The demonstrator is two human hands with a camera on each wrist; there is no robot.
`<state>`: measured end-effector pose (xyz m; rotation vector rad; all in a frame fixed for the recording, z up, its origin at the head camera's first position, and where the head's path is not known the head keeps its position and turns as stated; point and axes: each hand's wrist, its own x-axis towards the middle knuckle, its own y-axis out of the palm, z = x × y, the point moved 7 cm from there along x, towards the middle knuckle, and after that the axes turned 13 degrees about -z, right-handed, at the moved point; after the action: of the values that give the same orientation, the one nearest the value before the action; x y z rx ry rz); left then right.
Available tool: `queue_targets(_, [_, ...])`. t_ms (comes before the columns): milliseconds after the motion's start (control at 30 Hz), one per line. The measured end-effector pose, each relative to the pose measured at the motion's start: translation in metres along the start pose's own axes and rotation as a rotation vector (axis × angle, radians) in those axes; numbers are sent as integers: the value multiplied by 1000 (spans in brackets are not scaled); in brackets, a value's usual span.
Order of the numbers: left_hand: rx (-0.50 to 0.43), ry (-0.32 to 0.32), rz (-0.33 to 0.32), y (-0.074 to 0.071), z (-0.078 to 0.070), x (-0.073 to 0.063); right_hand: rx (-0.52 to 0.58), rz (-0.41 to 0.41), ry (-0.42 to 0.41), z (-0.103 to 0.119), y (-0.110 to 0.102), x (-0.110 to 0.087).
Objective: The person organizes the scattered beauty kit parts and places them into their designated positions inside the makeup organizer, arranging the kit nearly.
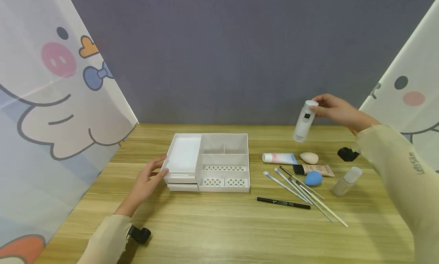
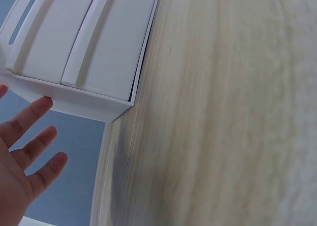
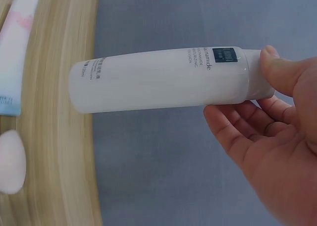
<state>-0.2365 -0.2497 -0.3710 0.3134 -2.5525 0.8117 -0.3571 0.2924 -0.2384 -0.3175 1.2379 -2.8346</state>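
My right hand pinches a white lotion bottle by its cap, thumb on one side and fingers on the other. The bottle leans a little, its base lower left of the cap, near the table's back edge. At the left, my left hand touches the side of a white makeup organizer with spread fingers. That organizer has several compartments on its right, a flat-topped section on its left, and drawer fronts in the left wrist view.
Right of the organizer lie a pink-and-blue tube, a beige sponge, a foundation tube, a blue sponge and several brushes. A black pen lies in front; a foundation bottle stands at the right.
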Motion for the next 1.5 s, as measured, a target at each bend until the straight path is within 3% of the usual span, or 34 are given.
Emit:
queue_targets(233, [21, 33, -9, 0, -1, 2, 14, 29, -19, 18, 12, 7])
queue_targets(933, [14, 12, -9, 1, 2, 2, 96, 51, -105, 83, 49, 26])
queue_targets(1500, [-4, 0, -3, -2, 5, 0, 171, 95, -119, 121, 87, 39])
